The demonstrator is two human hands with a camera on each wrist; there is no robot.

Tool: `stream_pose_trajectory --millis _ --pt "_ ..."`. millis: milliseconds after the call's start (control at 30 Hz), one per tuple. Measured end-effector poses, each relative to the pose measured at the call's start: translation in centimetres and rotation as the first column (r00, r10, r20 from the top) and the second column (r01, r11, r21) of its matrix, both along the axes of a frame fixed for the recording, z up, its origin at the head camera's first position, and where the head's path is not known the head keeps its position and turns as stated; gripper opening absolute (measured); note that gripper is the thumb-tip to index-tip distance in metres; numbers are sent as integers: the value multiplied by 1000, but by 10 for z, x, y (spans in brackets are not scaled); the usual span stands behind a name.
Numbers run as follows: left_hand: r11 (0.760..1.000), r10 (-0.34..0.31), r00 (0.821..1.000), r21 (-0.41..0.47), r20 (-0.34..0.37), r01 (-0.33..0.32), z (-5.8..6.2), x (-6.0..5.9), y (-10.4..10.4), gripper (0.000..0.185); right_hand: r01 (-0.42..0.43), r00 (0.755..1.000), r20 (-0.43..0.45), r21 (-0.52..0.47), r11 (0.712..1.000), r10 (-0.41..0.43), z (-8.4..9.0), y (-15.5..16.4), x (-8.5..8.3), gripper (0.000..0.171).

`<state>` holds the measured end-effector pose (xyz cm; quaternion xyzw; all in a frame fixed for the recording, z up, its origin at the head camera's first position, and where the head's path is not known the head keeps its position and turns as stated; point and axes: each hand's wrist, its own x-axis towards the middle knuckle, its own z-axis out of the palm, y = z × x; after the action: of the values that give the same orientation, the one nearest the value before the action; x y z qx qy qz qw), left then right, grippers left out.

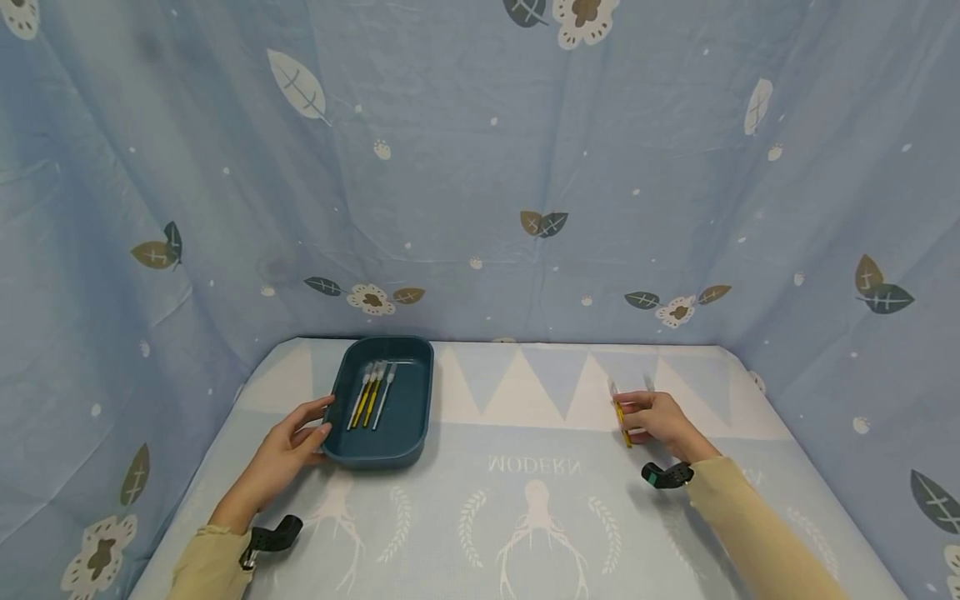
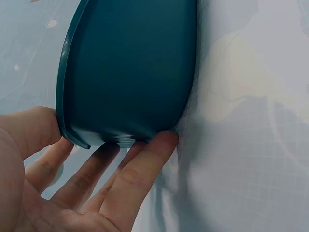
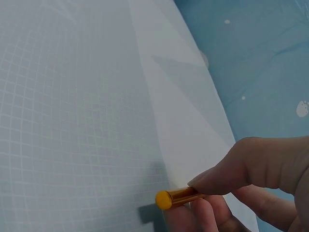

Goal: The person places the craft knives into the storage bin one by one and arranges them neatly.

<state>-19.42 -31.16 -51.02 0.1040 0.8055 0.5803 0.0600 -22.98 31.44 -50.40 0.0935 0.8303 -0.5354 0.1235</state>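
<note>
A dark teal tray (image 1: 411, 417) stands on the left part of the table, holding several slim pen-like sticks (image 1: 367, 406), some yellow and some silvery white, with whitish tips. At its near left corner my left hand (image 1: 288, 442) holds the tray; in the left wrist view the thumb is at the rim and the fingertips touch the outer wall (image 2: 130, 72). Over on the right, my right hand (image 1: 663, 421) pinches one yellow pen-like stick (image 1: 623, 423), its whitish tip pointing away. The right wrist view shows the stick's round yellow end (image 3: 164, 199) between thumb and fingers.
A pale patterned cloth (image 1: 517, 500) covers the table. Blue leaf-print curtain (image 1: 465, 167) encloses the back and both sides, meeting the table's far edge. Black wrist devices (image 1: 277, 533) sit on both wrists.
</note>
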Motion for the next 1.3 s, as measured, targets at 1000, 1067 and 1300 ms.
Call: stream_pose_trajectory --millis 1000,1067,1300 --pt "1000 -1 1000 0 7 1 1 0 1 61 9 1000 -4 -155 988 -10 5 -12 20 57" --pt "1000 -3 1000 3 8 3 2 0 1 62 15 1000 -3 -182 983 -16 6 -17 22 59" --pt "1000 2 1000 6 10 -2 3 0 1 60 -13 1000 -10 -286 958 10 11 -33 27 61"
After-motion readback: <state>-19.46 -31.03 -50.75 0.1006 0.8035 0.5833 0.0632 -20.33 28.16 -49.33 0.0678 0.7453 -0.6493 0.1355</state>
